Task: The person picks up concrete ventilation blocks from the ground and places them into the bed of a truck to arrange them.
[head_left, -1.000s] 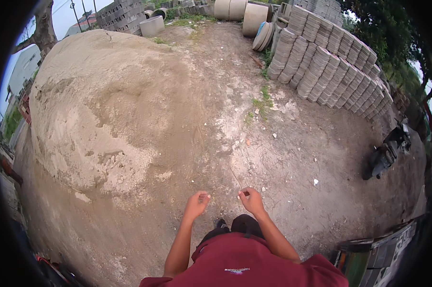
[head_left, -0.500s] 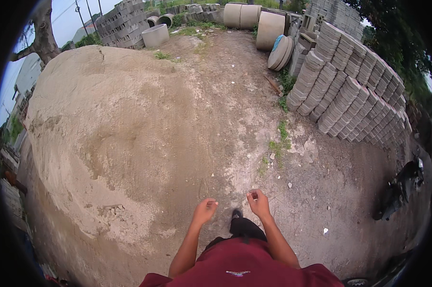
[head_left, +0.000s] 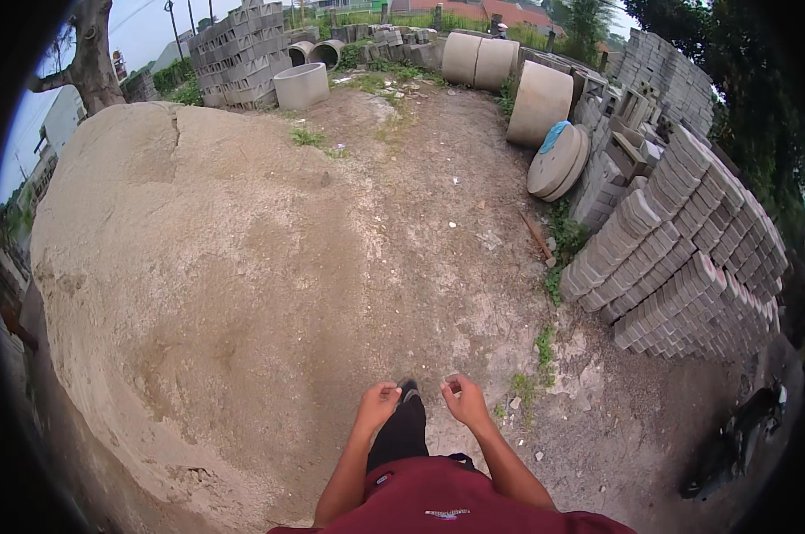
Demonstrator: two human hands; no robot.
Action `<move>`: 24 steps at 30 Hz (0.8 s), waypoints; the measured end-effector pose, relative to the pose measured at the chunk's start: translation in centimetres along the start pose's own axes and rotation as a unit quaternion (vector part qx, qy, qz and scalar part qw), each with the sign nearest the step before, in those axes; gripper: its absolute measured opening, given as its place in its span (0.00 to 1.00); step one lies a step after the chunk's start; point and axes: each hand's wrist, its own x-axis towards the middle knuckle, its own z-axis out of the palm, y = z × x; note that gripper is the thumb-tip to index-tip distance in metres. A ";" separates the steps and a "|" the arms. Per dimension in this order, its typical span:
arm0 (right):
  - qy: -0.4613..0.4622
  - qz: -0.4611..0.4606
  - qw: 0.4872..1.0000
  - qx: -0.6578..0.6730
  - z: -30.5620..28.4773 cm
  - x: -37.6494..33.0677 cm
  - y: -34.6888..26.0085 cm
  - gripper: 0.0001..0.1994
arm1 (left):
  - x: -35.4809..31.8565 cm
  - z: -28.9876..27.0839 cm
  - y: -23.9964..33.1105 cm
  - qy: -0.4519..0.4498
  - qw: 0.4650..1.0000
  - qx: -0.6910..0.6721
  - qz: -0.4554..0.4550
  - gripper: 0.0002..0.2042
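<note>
My left hand (head_left: 378, 404) is raised in front of my body, its fingers loosely bent and apart from the thumb. No object shows in it. My right hand (head_left: 464, 399) hangs in the air beside it at much the same height, half curled, with a gap between thumb and fingers and nothing held. Neither hand touches anything. Between them, a dark shoe (head_left: 409, 390) and black trouser leg reach forward over the dirt ground (head_left: 420, 294).
A big sand heap (head_left: 180, 267) fills the left. On the right stand stacked grey paving blocks (head_left: 678, 240), round concrete slabs (head_left: 558, 165) and concrete pipes (head_left: 540, 102). A long-handled hammer (head_left: 538, 238) lies near the weeds. A dark motorcycle (head_left: 734, 440) stands at lower right.
I have stepped forward along the ground, and the blocks, pipes and slabs appear lower and nearer. A leg swung forward between my hands. Both hands stay raised and without an object.
</note>
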 end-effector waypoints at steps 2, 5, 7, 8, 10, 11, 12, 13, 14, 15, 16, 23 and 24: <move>-0.019 -0.007 1.000 -0.005 -0.4 8.3 -2.5 0.13 | 8.3 -1.6 2.1 0.013 1.000 0.022 0.004 0.15; -0.011 -0.027 0.999 -0.015 -1.5 20.6 -4.5 0.10 | 20.9 -4.0 7.5 0.010 0.999 0.023 0.041 0.15; 0.000 -0.014 1.000 -0.009 -1.7 27.6 -4.7 0.11 | 28.0 -5.5 10.7 0.005 0.998 0.022 0.057 0.15; 0.007 -0.008 1.000 -0.004 -1.8 31.0 -4.5 0.12 | 31.2 -6.0 12.3 0.000 0.998 0.025 0.058 0.14; 0.031 0.015 0.999 0.018 -1.6 37.1 -3.9 0.11 | 37.4 -6.7 14.5 -0.007 0.998 0.024 0.055 0.14; 0.040 0.028 0.998 0.027 -1.4 40.2 -3.0 0.11 | 40.5 -6.6 14.6 -0.012 0.999 0.019 0.048 0.14; 0.036 0.040 0.998 0.027 -1.0 43.3 -2.1 0.10 | 43.6 -6.5 14.8 -0.015 0.999 0.013 0.040 0.14; 0.035 0.049 0.998 0.025 -0.8 46.5 -0.7 0.10 | 46.9 -6.2 14.7 -0.014 0.999 0.005 0.031 0.14; 0.033 0.059 0.997 0.023 -0.3 49.7 0.6 0.09 | 50.1 -5.8 14.7 -0.012 1.000 -0.004 0.022 0.14; 0.027 0.050 0.998 0.027 0.1 53.3 1.7 0.09 | 53.4 -5.4 14.6 -0.008 1.000 -0.012 0.012 0.13; 0.021 0.042 0.998 0.031 0.6 56.9 2.8 0.09 | 56.8 -5.0 14.5 -0.006 1.000 -0.014 0.003 0.13; -0.094 0.006 0.995 -0.023 -0.3 84.6 2.3 0.13 | 80.6 -5.3 21.5 0.015 0.998 0.050 0.021 0.13; -0.097 0.001 0.995 -0.026 -0.7 88.3 2.0 0.12 | 83.5 -4.9 22.9 0.021 0.998 0.050 0.038 0.13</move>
